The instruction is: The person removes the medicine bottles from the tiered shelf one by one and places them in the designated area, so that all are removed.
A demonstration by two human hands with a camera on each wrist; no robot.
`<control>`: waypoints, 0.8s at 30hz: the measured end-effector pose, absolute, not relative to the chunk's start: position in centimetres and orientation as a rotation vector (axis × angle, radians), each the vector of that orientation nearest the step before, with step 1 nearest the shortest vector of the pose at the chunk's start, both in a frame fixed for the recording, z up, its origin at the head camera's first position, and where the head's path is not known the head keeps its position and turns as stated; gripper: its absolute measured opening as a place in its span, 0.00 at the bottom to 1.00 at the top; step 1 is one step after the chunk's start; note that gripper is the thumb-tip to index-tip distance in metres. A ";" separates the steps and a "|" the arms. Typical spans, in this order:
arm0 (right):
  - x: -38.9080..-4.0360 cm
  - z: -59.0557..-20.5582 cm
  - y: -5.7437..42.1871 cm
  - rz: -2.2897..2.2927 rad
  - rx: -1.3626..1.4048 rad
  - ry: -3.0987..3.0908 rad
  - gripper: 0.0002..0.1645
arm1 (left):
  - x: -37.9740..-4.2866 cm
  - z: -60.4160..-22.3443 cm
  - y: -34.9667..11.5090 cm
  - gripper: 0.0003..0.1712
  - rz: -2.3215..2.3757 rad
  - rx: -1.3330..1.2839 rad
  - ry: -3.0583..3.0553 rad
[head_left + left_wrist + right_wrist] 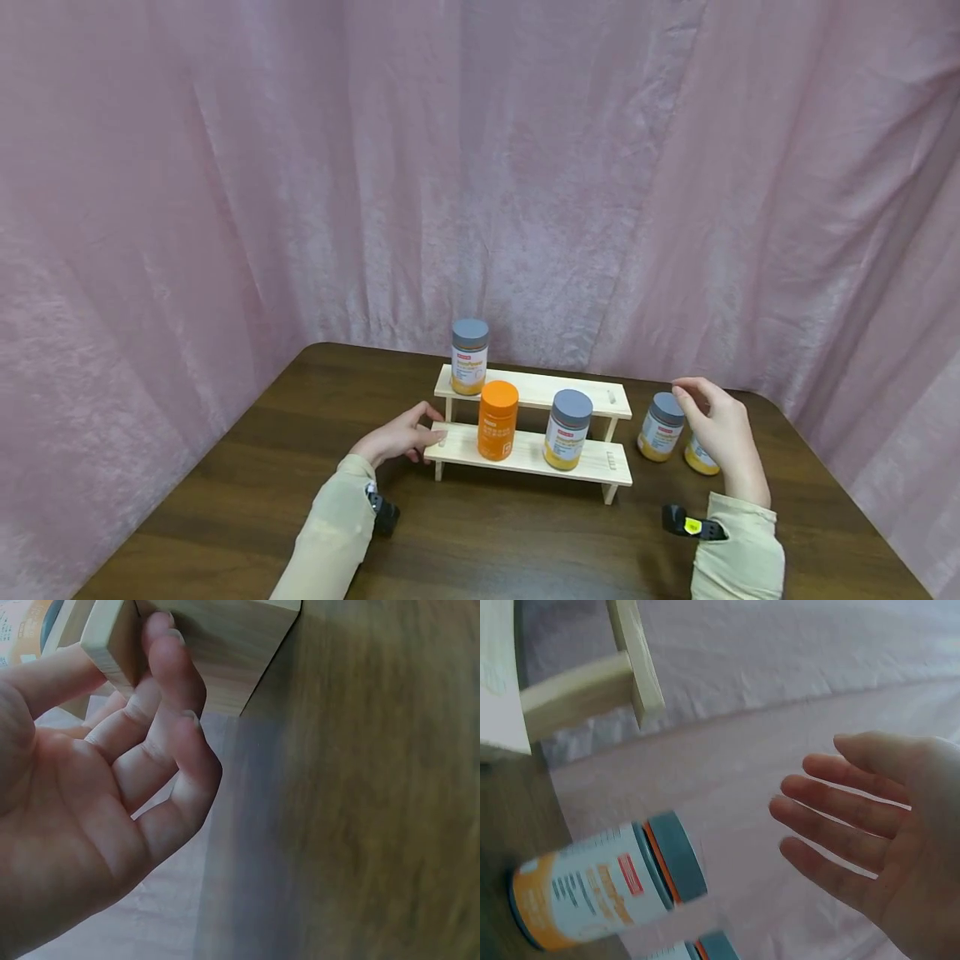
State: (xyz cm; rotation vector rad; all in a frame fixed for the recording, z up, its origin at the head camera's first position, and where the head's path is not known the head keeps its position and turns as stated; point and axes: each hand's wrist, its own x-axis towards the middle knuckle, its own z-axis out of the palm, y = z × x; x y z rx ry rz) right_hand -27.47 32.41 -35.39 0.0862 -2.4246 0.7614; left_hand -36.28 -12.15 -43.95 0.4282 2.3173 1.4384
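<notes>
At the left end of a two-tier wooden shelf (pixel 459 444), my left hand (pixel 401 435) grips the lower board, thumb on top. The left wrist view has fingers (pixel 176 671) curled beneath the board's end (pixel 111 637). My right hand (pixel 718 421) hovers over two grey-lidded jars on the table at the right, holding nothing. Its fingers (pixel 840 825) are spread loosely in the right wrist view, apart from the nearer jar (pixel 604 889). That jar (pixel 660 429) stands upright; the other jar (pixel 702 457) is partly hidden by the hand.
An orange jar (pixel 498 421) and a grey-lidded jar (pixel 567 430) stand on the lower board. Another grey-lidded jar (pixel 469 358) is at the left of the upper board (pixel 555 390). Behind the brown table (pixel 480 542) hangs a pink curtain (pixel 480 183).
</notes>
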 end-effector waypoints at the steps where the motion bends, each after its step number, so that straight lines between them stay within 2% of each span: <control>1: -27.6 -35.3 32.0 0.750 0.113 -2.432 0.16 | -36.3 -44.0 -12.1 0.23 1.440 0.431 2.320; 13: -29.9 -36.3 26.0 0.741 0.379 -2.465 0.08 | -36.7 -44.4 -12.3 0.23 1.479 0.447 2.304; 24: -30.3 -36.6 23.2 0.830 0.315 -2.407 0.14 | -36.5 -44.2 -12.3 0.24 1.473 0.459 2.306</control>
